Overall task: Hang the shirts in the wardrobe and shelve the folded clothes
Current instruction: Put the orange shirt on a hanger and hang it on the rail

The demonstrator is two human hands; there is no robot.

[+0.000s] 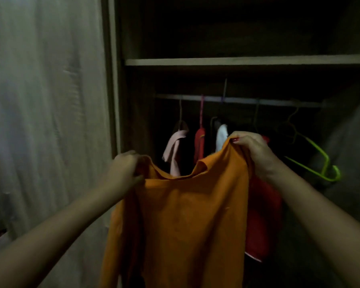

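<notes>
The scene is dim, and the dark wooden wardrobe interior (237,28) falls into near-black shadow. Faint light reaches the pale curtain (40,100) at left, which is smeared with blur. Straight lines bow toward the frame edges.
</notes>
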